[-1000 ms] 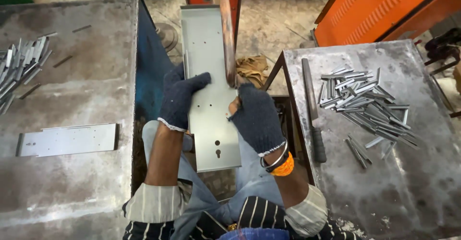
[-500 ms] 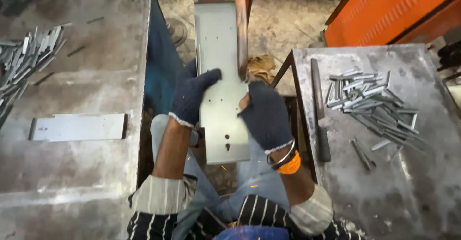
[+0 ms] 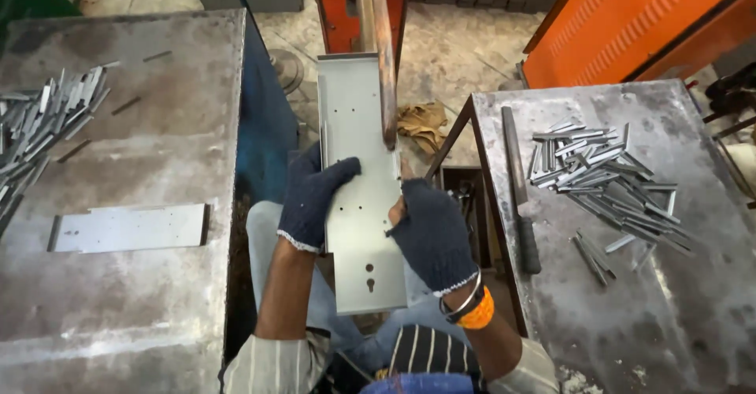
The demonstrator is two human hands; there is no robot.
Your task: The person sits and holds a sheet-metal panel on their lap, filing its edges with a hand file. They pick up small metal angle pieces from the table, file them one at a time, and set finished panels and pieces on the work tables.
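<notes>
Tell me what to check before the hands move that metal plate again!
1. Left hand gripping the plate: ok, gloved fingers wrap its left edge.
2. Right hand gripping the plate: ok, it holds the right edge.
3. Gloves on both hands: ok, though a bare fingertip shows on the right one.
4. Plate lined up under the rusty bar: cannot tell, the contact is hidden.
5. Fingers away from the bar's tip: ok, they are lower on the plate.
6. Strips on the right table out of the way: ok.
</notes>
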